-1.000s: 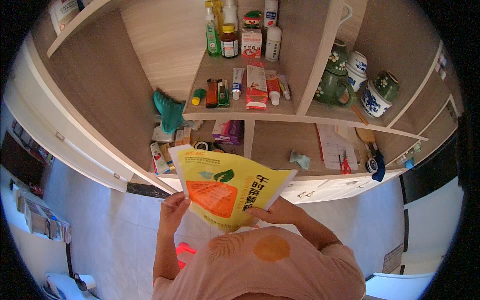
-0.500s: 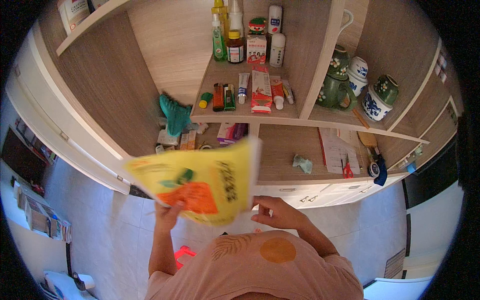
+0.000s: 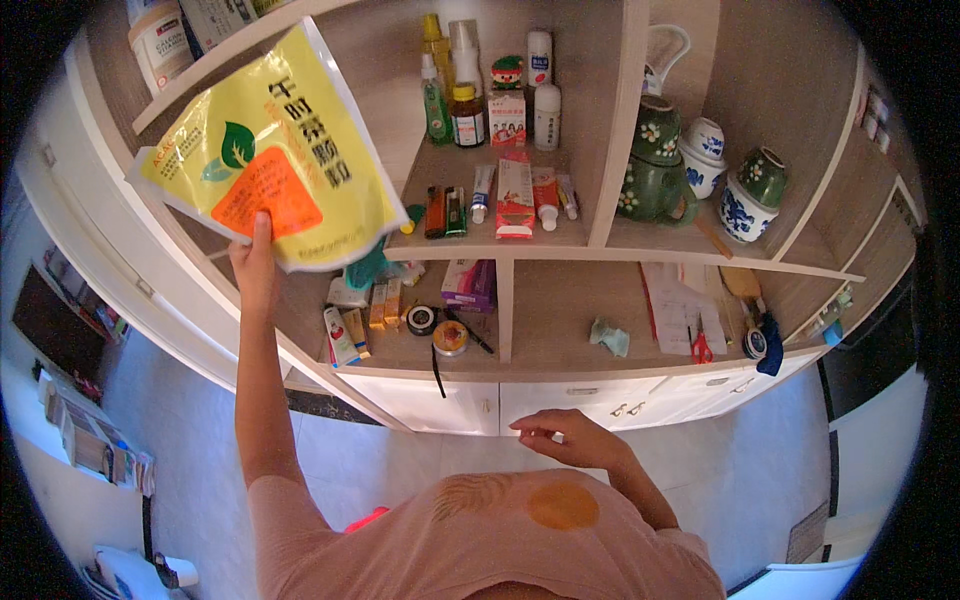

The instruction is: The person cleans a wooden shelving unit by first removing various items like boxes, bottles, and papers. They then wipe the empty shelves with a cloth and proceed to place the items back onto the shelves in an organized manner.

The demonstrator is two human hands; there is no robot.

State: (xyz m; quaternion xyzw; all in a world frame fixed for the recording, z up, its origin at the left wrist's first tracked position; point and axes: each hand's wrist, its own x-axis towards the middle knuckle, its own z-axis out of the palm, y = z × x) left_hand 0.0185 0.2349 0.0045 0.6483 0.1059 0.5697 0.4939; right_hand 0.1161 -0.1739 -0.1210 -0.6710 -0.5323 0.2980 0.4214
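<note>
Lifted up at the left is a yellow plastic pouch [image 3: 310, 165] with an orange patch and green leaves printed on it. My left hand [image 3: 257, 262] pinches its lower edge, thumb on the front; the other fingers are hidden behind it. The pouch hangs tilted before the left compartment and covers part of a teal object [image 3: 367, 268]. Low in front of my chest is my right hand [image 3: 566, 438], its fingers loosely bent and somewhat apart, with nothing visible in it. It touches neither the shelf nor the pouch.
The middle shelf holds bottles [image 3: 467, 115], small boxes [image 3: 515, 195] and tubes [image 3: 481, 195]. Below lie small boxes [image 3: 385, 303], tape rolls [image 3: 421, 320] and red scissors [image 3: 701, 345]. Green and blue-white cups [image 3: 750, 205] stand at right. White drawers [image 3: 590, 400] run beneath.
My left hand has raised the yellow pouch up and to the left, uncovering the lower left shelf. My right hand is now apart from the pouch and slightly lower.
</note>
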